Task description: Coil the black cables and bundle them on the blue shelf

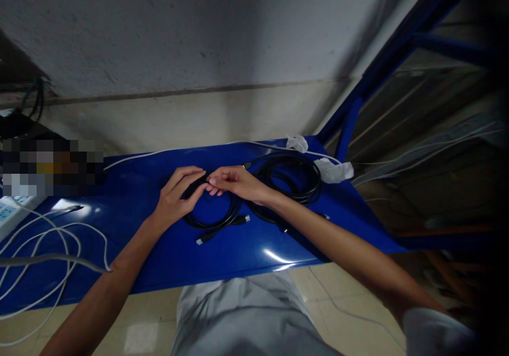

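Observation:
My left hand (176, 194) and my right hand (234, 181) meet over a small coil of black cable (217, 221) on the blue table (167, 250). The fingertips of both hands pinch the far side of this coil. Its two plug ends (222, 229) stick out toward me. A larger coil of black cable (294, 178) lies just right of my right hand, partly under my right forearm.
White cables (51, 250) loop over the table's left end near a white power strip (11, 210). Crumpled white paper (334, 170) lies at the far right corner. A blue shelf frame (358, 107) rises on the right. A wall stands behind the table.

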A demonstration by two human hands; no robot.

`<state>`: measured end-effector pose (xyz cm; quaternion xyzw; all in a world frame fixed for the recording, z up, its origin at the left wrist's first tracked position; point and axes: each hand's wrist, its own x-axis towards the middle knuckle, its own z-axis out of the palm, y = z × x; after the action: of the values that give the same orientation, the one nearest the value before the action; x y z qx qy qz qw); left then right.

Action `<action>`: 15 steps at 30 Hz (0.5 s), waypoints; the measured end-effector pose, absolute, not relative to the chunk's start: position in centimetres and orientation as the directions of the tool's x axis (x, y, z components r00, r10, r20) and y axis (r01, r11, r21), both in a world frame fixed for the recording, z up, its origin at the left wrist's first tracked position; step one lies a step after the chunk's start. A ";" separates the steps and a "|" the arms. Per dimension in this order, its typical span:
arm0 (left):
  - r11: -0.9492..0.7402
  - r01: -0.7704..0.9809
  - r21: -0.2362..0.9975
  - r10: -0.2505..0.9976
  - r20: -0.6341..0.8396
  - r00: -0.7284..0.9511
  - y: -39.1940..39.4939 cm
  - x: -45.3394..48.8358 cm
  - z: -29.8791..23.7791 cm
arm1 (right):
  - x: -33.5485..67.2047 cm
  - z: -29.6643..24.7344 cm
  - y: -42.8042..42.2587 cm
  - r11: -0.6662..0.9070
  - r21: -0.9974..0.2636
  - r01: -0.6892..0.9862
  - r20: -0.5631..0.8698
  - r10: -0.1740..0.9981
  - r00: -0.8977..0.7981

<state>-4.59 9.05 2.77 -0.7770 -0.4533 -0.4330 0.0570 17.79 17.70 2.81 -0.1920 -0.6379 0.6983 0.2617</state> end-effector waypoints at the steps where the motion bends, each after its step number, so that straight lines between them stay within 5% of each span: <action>1: -0.581 0.754 0.306 0.664 0.714 0.223 9.0 -4.6 2.7 | 17.7 2.8 17.7 -0.056 -0.990 -0.130 0.069 0.612 -0.788; 6: -0.559 0.744 0.365 0.733 0.637 0.238 9.1 -5.0 2.7 | 18.3 3.1 17.2 0.030 -0.987 -0.156 0.131 0.709 -0.693; 15: -0.629 0.695 0.348 0.775 0.350 0.526 9.8 -5.5 2.0 | 20.4 3.5 18.5 0.305 -0.949 -0.084 0.312 0.857 -0.410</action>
<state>-5.50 9.84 1.98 -0.8696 -0.4227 -0.2413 -0.0827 20.39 18.48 3.54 -0.2908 -0.6648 0.5129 0.4587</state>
